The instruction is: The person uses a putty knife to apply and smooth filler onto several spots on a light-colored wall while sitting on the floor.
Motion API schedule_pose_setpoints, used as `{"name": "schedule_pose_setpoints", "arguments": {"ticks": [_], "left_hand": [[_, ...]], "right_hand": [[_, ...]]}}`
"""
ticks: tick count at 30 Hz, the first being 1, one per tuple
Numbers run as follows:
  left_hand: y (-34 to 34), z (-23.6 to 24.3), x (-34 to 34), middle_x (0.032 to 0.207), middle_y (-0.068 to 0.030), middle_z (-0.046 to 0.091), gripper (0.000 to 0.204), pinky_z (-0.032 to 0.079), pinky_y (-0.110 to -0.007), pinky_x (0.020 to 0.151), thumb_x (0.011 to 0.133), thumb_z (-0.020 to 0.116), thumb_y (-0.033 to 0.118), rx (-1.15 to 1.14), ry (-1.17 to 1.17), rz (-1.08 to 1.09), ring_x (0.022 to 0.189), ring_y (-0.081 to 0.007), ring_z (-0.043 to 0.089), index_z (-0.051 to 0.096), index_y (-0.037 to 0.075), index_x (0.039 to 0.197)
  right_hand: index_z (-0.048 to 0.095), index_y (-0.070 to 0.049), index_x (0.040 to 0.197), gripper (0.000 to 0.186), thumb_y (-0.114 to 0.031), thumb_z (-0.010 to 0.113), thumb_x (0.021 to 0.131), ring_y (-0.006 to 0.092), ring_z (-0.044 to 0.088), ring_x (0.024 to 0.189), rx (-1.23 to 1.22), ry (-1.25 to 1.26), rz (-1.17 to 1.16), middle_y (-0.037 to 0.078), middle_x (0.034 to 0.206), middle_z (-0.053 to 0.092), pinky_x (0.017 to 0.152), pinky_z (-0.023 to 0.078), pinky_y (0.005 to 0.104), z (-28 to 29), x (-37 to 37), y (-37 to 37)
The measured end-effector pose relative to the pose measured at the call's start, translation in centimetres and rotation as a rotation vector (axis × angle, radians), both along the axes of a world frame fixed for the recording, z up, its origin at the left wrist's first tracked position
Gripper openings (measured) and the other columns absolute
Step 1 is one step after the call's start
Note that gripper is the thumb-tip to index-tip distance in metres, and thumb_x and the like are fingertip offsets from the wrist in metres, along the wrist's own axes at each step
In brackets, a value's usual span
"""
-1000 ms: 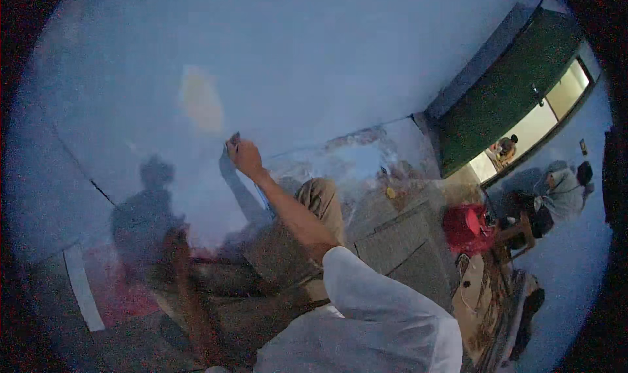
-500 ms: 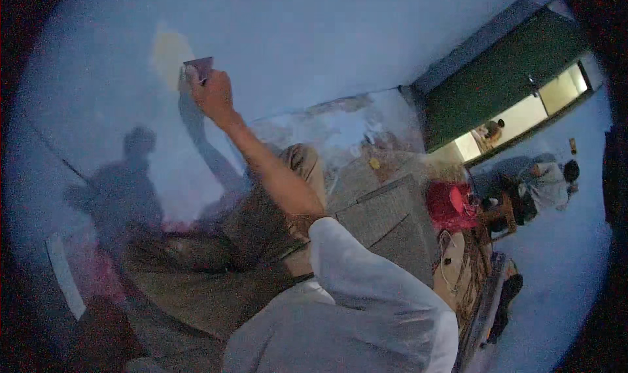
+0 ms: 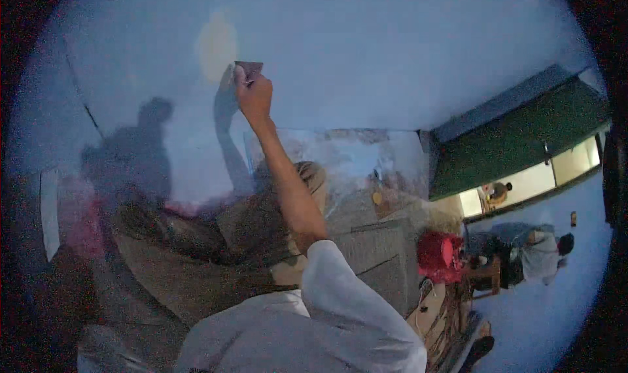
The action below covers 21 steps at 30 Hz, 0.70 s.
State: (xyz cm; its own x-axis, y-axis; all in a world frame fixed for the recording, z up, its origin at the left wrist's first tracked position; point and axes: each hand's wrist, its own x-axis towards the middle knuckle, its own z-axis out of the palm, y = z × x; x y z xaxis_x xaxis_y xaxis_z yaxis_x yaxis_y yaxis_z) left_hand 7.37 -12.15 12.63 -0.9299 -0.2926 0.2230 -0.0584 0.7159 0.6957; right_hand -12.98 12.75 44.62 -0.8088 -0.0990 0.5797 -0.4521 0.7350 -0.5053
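My right hand (image 3: pixel 254 93), at the end of a raised bare forearm, is closed on a small dark maroon square piece (image 3: pixel 251 68) against the pale blue wall (image 3: pixel 353 52). A pale yellowish patch (image 3: pixel 218 45) lies just up and left of the piece, and the arm's shadow falls beside it. My left hand cannot be made out in the frame. My bent legs (image 3: pixel 242 232) in brown trousers are below the raised arm.
A stained lower wall (image 3: pixel 353 164), grey mats (image 3: pixel 373 249) and a red bag (image 3: pixel 432 255) are to the right. Beyond are a wooden stool (image 3: pixel 494 275), another person in grey (image 3: pixel 540 255), and a green door (image 3: pixel 510 144) near a lit opening with a distant person (image 3: pixel 497 193).
My right hand has risen up the wall toward the pale patch, and the maroon piece shows more clearly. My left forearm, visible earlier at lower left, has dropped out of clear sight.
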Motion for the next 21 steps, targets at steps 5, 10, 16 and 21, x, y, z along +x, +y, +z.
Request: {"name": "schedule_pose_setpoints", "arguments": {"ticks": [5, 10, 16, 21], "left_hand": [[-1.2, -0.7, 0.0, 0.109, -0.0158, 0.059, 0.030, 0.044, -0.045, 0.091, 0.090, 0.057, 0.020, -0.015, -0.006, -0.041, 0.107, -0.0351, 0.053, 0.057, 0.008, 0.118], [-1.6, -1.0, -1.3, 0.110, -0.0157, 0.059, 0.031, 0.043, -0.045, 0.091, 0.090, 0.057, 0.020, -0.017, -0.011, -0.056, 0.107, -0.0349, 0.053, 0.057, 0.008, 0.118], [-1.8, 2.2, -2.0, 0.111, -0.0157, 0.058, 0.031, 0.043, -0.045, 0.092, 0.090, 0.057, 0.020, -0.036, -0.028, -0.097, 0.108, -0.0347, 0.053, 0.057, 0.009, 0.119], [-2.7, 2.5, -2.0, 0.111, -0.0157, 0.058, 0.031, 0.043, -0.045, 0.093, 0.090, 0.056, 0.020, -0.046, -0.042, -0.085, 0.109, -0.0346, 0.052, 0.057, 0.009, 0.119]], "right_hand": [[0.063, 0.006, 0.081, 0.040, -0.032, 0.057, 0.091, 0.0376, 0.056, 0.057, -0.042, 0.203, 0.010, 0.022, 0.065, 0.060, 0.060, 0.044, 0.0466, -1.8, -0.9, -4.2], [0.060, 0.007, 0.075, 0.043, -0.032, 0.053, 0.093, 0.0419, 0.053, 0.056, 0.036, 0.198, -0.050, 0.024, 0.063, 0.057, 0.058, 0.041, 0.0501, -3.8, -3.9, -4.7], [0.060, 0.005, 0.075, 0.048, -0.036, 0.047, 0.095, 0.0414, 0.054, 0.056, 0.026, 0.134, -0.090, 0.023, 0.060, 0.056, 0.058, 0.042, 0.0503, -4.4, -2.7, -1.5], [0.064, 0.000, 0.082, 0.038, -0.031, 0.046, 0.096, 0.0399, 0.058, 0.061, -0.066, 0.051, -0.026, 0.020, 0.065, 0.061, 0.061, 0.043, 0.0493, -4.7, -1.9, -1.6]]}}
